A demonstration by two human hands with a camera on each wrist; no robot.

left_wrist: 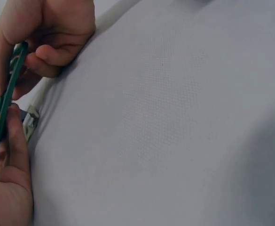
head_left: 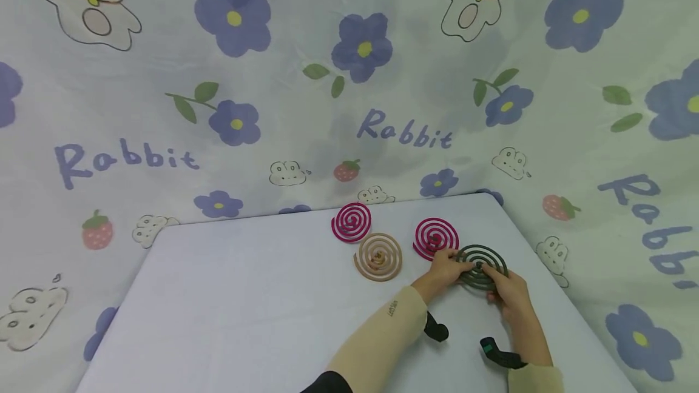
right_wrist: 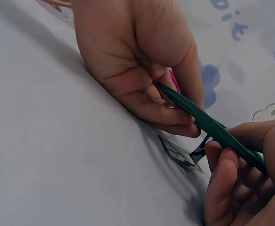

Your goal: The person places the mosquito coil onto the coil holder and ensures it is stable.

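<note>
A dark green mosquito coil [head_left: 483, 251] is held between both hands above the right part of the table. My left hand [head_left: 443, 270] pinches its left side, with the thumb reaching over the rings. On its right side, my right hand [head_left: 512, 293] grips the rim, thumb on top near the centre and fingers beneath. Both wrist views show the coil edge-on and tilted, the green edge [right_wrist: 193, 109] running from one hand to the other. A small metal stand [right_wrist: 177, 155] shows just below the coil; whether it is fastened to the coil, I cannot tell.
Behind the left hand lies a pink coil [head_left: 435, 240]. Farther left are another pink coil [head_left: 352, 221] and a tan coil [head_left: 378, 258], close together. All rest on the white table [head_left: 246, 302]. A patterned rabbit-and-flower cloth [head_left: 306, 120] stands behind and to the right.
</note>
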